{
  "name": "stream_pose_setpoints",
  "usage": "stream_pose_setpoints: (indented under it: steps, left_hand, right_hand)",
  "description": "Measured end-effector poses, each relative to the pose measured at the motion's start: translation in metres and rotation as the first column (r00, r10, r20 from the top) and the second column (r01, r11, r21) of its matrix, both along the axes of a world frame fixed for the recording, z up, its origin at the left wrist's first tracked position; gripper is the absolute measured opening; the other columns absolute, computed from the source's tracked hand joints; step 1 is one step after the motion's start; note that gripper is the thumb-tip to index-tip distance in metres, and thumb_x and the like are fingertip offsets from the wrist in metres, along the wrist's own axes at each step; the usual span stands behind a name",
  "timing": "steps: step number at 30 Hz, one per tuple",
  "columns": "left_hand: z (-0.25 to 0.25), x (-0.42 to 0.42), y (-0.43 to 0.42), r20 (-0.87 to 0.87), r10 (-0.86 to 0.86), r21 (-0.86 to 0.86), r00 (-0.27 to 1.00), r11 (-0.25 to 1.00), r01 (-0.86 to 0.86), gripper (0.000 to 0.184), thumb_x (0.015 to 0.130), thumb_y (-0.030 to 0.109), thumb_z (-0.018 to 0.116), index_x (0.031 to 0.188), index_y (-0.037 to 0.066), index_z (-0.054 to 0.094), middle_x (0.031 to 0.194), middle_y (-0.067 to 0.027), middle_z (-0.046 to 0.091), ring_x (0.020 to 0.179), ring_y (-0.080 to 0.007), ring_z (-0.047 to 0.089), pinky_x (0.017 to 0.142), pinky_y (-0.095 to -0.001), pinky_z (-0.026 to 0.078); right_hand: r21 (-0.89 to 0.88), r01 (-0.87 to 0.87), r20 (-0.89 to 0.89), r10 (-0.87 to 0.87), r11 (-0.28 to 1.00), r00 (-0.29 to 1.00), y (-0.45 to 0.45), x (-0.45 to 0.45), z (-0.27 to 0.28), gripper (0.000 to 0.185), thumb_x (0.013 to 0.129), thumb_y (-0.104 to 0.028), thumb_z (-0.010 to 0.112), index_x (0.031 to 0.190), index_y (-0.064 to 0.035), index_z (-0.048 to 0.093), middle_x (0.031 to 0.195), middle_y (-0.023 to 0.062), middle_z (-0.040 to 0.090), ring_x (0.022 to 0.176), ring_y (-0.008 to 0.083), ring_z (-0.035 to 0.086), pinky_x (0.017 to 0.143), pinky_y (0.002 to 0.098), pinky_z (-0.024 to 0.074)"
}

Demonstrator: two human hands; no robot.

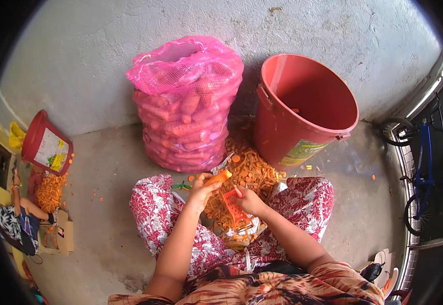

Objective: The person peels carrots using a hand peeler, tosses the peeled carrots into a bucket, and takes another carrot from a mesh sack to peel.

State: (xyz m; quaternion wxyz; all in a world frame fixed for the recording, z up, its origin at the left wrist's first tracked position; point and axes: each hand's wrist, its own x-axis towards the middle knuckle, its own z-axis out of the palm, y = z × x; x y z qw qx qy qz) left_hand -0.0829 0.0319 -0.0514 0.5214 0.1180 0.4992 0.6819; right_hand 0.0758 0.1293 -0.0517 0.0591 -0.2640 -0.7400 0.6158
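The left hand's (201, 190) grip was closed round one end of a carrot (218, 178), seemingly to leave the rest bare. The right hand's (252, 202) grip was closed on a red tool (233, 206). Both were over peelings (254, 166), probably so scraps dropped there; sack (186, 119) and bucket (277, 119) stood near, likely for reach.
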Motion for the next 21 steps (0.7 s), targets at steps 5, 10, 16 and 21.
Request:
stream_pose_setpoints:
  steps: [5,10,16,21]
  left_hand:
    - [0.004,0.002,0.003,-0.279,-0.102,-0.021,0.955,0.995,0.100,0.038,0.067,0.006,0.069,0.099,0.002,0.049,0.087,-0.0024,0.056,0.077,-0.0097,0.054,0.067,-0.0230,0.044]
    - [-0.001,0.006,-0.001,-0.411,-0.287,-0.196,0.865,0.955,0.223,0.048,0.070,0.010,0.065,0.112,0.000,0.046,0.094,-0.0058,0.057,0.083,-0.0119,0.054,0.073,-0.0229,0.042]
    - [-0.019,0.002,-0.002,-0.532,-0.246,-0.216,0.810,0.965,0.152,0.049,0.071,0.014,0.062,0.114,0.000,0.044,0.096,-0.0087,0.057,0.087,-0.0165,0.054,0.076,-0.0276,0.041]
    - [0.013,0.005,-0.004,-0.717,-0.340,-0.329,0.608,0.935,0.135,0.041,0.069,0.019,0.064,0.103,0.002,0.049,0.090,-0.0121,0.058,0.083,-0.0211,0.056,0.072,-0.0304,0.042]
  right_hand:
    - [0.061,-0.008,0.019,0.006,0.998,1.000,0.001,0.002,-0.003,0.018,0.073,-0.012,0.053,0.086,-0.0001,0.048,0.068,0.0133,0.054,0.066,0.0218,0.055,0.063,0.0328,0.0430]
    - [0.077,-0.069,0.110,0.061,0.995,0.992,-0.003,0.003,-0.012,0.022,0.070,-0.010,0.052,0.088,0.0001,0.049,0.077,0.0203,0.056,0.077,0.0327,0.056,0.069,0.0368,0.0423]
    - [0.153,-0.109,0.163,0.084,0.982,0.983,0.001,0.004,-0.005,0.024,0.069,-0.010,0.051,0.090,-0.0003,0.048,0.079,0.0229,0.056,0.080,0.0362,0.055,0.070,0.0394,0.0423]
    - [0.296,-0.149,0.215,0.086,0.944,0.973,0.004,0.005,0.000,0.023,0.069,-0.010,0.051,0.089,-0.0009,0.048,0.079,0.0235,0.056,0.080,0.0384,0.054,0.070,0.0428,0.0420]
